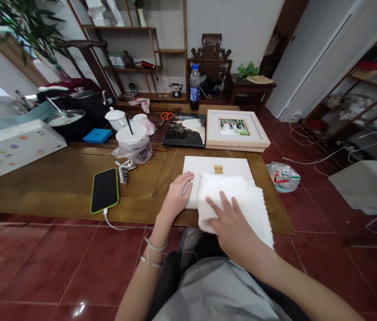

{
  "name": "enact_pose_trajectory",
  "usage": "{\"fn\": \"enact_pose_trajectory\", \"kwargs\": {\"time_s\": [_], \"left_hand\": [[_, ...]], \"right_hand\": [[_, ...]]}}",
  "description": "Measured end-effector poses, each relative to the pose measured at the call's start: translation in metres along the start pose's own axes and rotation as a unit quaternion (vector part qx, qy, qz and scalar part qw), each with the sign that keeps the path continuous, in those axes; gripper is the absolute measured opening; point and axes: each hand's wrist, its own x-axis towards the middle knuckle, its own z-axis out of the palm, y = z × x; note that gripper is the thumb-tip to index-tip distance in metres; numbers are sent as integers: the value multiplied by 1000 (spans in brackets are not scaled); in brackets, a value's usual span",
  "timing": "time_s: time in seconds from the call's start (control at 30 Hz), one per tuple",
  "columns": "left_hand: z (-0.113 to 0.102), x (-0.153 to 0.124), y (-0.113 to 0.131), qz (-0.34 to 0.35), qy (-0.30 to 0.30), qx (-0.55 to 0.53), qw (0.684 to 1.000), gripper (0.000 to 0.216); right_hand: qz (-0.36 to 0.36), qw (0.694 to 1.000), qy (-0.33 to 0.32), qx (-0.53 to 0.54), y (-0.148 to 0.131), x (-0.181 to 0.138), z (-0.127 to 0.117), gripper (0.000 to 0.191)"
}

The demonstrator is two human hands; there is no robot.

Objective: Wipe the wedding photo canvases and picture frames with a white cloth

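My right hand [230,223] lies flat, fingers spread, on a folded white cloth [242,200] that covers the near part of a white board [208,167] lying face down on the low wooden table [74,183]. A small brass hanger [218,169] shows on the board's bare far part. My left hand [176,194] rests on the board's left edge, fingers curled over it and holding it steady.
A phone in a green case [104,189] with a white cable lies to the left. Behind stand a framed photo [235,129], a dark picture [185,130], a bagged lidded cup [133,142], a teapot [116,118], orange scissors [166,116] and a water bottle [194,87]. A plastic bag [282,176] lies on the red floor.
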Motion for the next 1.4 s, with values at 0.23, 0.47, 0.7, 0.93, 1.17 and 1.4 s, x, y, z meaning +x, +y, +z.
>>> {"fn": "enact_pose_trajectory", "kwargs": {"time_s": [0.23, 0.47, 0.7, 0.93, 1.17, 1.4], "left_hand": [[0, -1, -1, 3, 2, -2, 1000, 26], [1, -1, 1, -1, 1, -1, 1000, 25], [-1, 0, 3, -7, 2, 2, 1000, 25], [1, -1, 1, -4, 9, 0, 1000, 25], [0, 0, 0, -1, 3, 1, 1000, 25], [0, -1, -1, 8, 0, -7, 1000, 26]], "right_hand": [[-62, 996, -25, 66, 19, -21, -14, 50], [-25, 993, 35, 106, 59, 30, -4, 55], [31, 991, 108, 78, 79, 97, 0, 54], [-28, 993, 113, -5, 65, 91, 7, 48], [-75, 994, 80, -3, 32, 27, 8, 38], [-99, 994, 29, 46, 17, -19, -2, 34]]}}
